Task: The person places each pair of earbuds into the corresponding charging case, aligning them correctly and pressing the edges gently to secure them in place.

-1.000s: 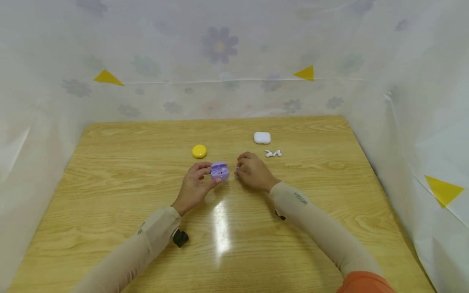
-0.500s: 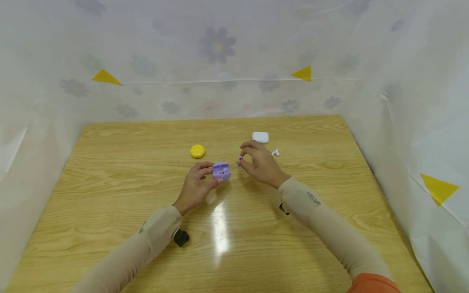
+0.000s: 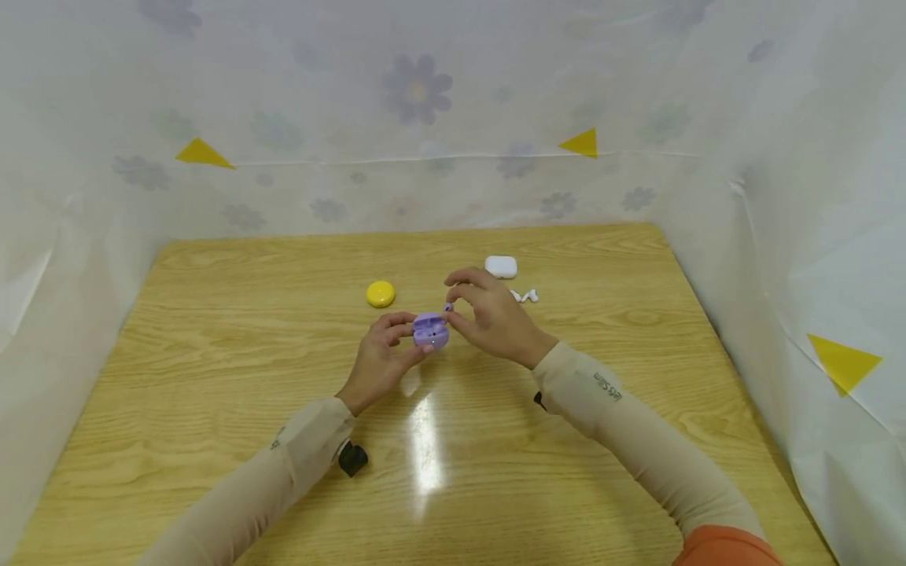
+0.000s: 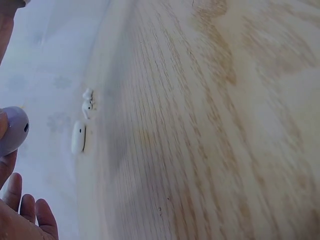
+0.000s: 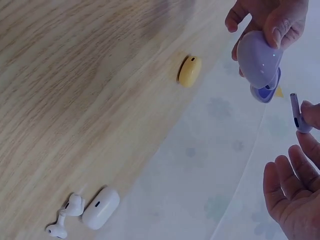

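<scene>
My left hand (image 3: 378,358) grips a purple earbud case (image 3: 431,334) above the table, thumb at its front and fingers behind. Its lid stands raised, showing the wells inside. Just right of the case, my right hand (image 3: 499,318) pinches a purple earbud (image 5: 298,117) between thumb and index finger, the other fingers spread. In the right wrist view the earbud's stem points toward the case, with a small gap between them. Only the rounded end of the purple case (image 4: 17,130) shows in the left wrist view.
A yellow round case (image 3: 381,294) lies closed behind my left hand. A closed white earbud case (image 3: 501,267) lies behind my right hand, two white earbuds (image 5: 75,205) beside it. Patterned white sheeting (image 3: 418,189) hangs behind the wooden table (image 3: 248,338).
My right hand lifted the purple earbud up from beside the case, then carried it left to the raised lid. My left hand and the case shifted only slightly.
</scene>
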`<action>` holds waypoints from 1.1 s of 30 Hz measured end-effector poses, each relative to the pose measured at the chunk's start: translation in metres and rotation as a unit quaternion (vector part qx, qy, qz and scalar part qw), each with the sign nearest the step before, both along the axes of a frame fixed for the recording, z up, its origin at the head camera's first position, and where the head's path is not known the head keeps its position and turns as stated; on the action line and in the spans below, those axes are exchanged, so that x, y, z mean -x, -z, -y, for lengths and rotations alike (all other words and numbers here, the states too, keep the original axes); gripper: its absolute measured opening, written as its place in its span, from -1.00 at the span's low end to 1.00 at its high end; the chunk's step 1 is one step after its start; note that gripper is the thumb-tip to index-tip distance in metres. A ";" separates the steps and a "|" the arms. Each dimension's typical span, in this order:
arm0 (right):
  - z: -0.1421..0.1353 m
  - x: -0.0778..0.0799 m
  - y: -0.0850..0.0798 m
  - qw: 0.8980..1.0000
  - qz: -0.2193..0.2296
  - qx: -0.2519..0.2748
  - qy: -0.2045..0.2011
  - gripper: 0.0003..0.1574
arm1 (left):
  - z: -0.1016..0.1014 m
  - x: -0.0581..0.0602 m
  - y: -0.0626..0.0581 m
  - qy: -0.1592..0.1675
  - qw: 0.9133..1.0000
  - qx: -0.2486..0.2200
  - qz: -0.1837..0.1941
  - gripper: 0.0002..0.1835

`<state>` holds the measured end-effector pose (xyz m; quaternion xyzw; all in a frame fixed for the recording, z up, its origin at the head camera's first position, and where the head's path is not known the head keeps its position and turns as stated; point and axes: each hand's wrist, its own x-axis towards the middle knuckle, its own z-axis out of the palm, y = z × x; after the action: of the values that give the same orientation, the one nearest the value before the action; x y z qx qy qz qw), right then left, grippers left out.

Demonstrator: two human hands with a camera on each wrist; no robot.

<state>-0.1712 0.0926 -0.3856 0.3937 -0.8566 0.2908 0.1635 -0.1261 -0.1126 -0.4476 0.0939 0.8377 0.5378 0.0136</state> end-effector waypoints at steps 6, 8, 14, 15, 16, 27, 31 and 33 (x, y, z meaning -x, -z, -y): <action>0.007 -0.004 -0.004 1.000 -0.006 -0.022 -0.010 -0.81 | -0.003 0.000 -0.001 0.008 1.000 -0.003 -0.010 -0.68; 0.009 -0.005 -0.005 0.999 -0.009 -0.031 -0.013 -0.81 | -0.004 0.000 0.000 0.008 1.000 -0.002 -0.012 -0.68; 0.011 -0.006 -0.003 0.998 -0.016 -0.049 -0.023 -0.81 | -0.005 0.001 -0.001 0.007 1.000 0.001 -0.011 -0.67; 0.012 -0.006 -0.003 0.998 -0.015 -0.052 -0.023 -0.81 | -0.006 0.001 -0.002 0.006 1.000 0.002 -0.011 -0.66; 0.012 -0.006 -0.003 0.998 -0.014 -0.056 -0.024 -0.81 | -0.006 0.001 -0.002 0.007 1.000 0.002 -0.011 -0.66; 0.013 -0.007 0.001 0.996 -0.029 -0.074 -0.028 -0.81 | -0.008 0.001 -0.002 0.011 1.000 -0.001 -0.018 -0.68; 0.013 -0.008 0.003 0.996 -0.033 -0.073 -0.034 -0.82 | -0.008 0.001 -0.001 0.011 1.000 0.003 -0.022 -0.68; 0.013 -0.008 0.004 0.996 -0.034 -0.071 -0.036 -0.82 | -0.008 0.000 -0.001 0.011 1.000 0.003 -0.022 -0.69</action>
<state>-0.1633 0.0798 -0.3899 0.4447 -0.8541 0.2217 0.1539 -0.1266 -0.1044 -0.4468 0.1143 0.8382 0.5332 0.0015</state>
